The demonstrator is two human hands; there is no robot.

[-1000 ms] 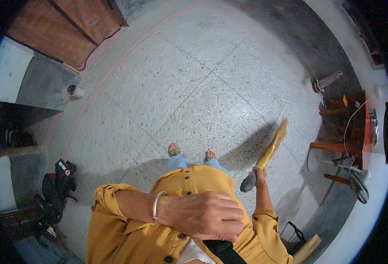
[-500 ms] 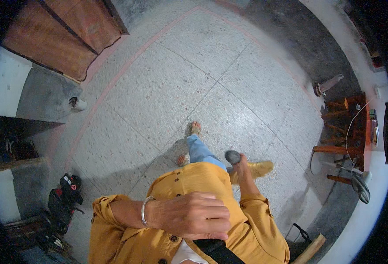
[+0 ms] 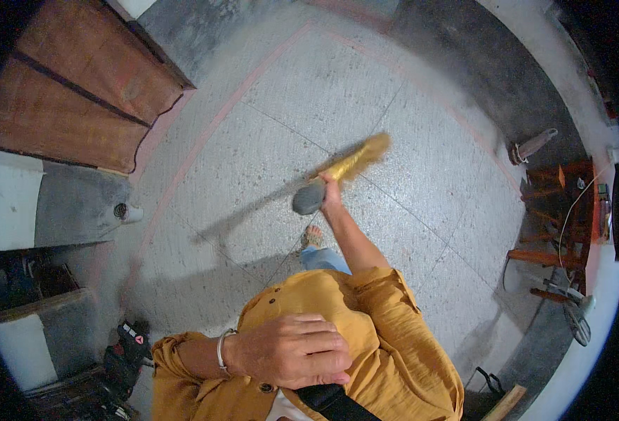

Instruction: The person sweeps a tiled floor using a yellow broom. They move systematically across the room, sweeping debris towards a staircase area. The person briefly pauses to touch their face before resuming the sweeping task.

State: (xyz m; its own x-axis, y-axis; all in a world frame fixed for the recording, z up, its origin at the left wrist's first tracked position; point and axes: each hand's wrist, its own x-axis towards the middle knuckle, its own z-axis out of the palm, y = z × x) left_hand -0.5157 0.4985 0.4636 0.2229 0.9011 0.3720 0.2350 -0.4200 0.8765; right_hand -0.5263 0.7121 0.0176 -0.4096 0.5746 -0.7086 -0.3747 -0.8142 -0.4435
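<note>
Resting flat and open on my yellow shirt (image 3: pixel 337 309), my left hand (image 3: pixel 292 351) lies at the lower centre of the frame, a bracelet (image 3: pixel 220 349) on the wrist. Above it, near the frame's centre, my right hand (image 3: pixel 330 188) is closed around the handle of a yellow broom (image 3: pixel 348 165), its bristles blurred over the speckled floor (image 3: pixel 253 154). My foot (image 3: pixel 312 237) shows just below. A wooden door (image 3: pixel 70 98) fills the upper left; a fan (image 3: pixel 569 309) stands at lower right.
</note>
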